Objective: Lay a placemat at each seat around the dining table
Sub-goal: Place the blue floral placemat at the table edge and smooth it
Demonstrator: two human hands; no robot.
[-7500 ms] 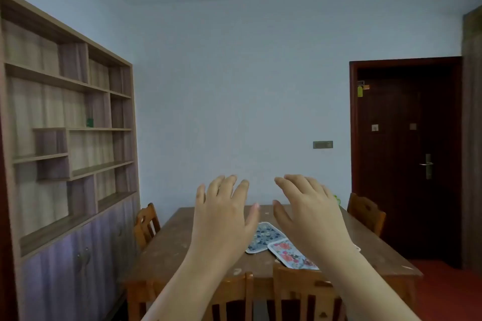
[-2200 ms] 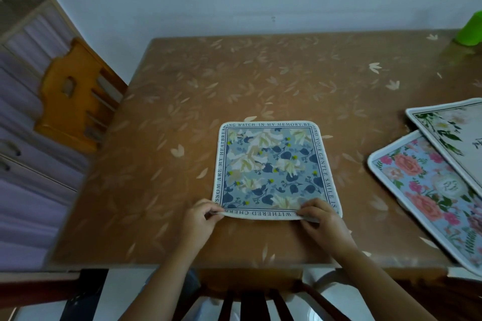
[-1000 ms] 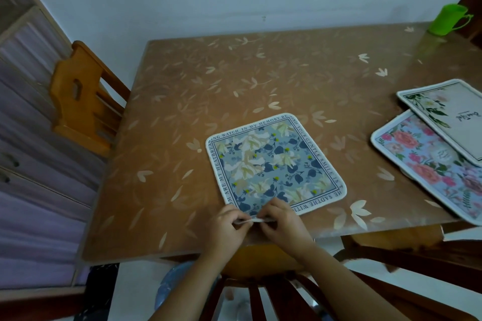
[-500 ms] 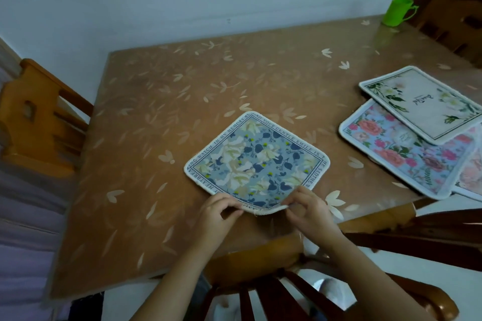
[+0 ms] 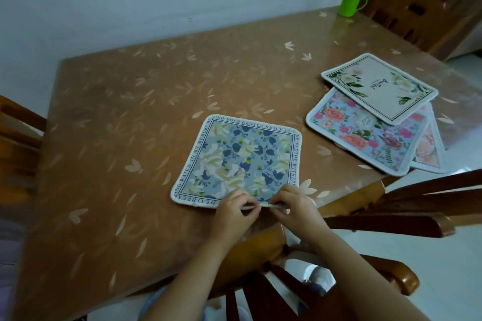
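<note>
Moved: blue placemat (image 5: 242, 161) turned squarer to table (image 5: 117, 112) edge
Left hand (image 5: 234, 212): pinching its near hem
Right hand (image 5: 294, 210): pinching same hem, close beside left

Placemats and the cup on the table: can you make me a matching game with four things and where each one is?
Things:
1. blue placemat
2. white placemat
3. pink rose placemat
4. green cup

Places:
A. at the far corner of the table
B. lying on top of the pink rose placemat
C. near edge pinched by the left hand and the right hand
D. partly under the white placemat

Pairs: 1-C, 2-B, 3-D, 4-A.
</note>
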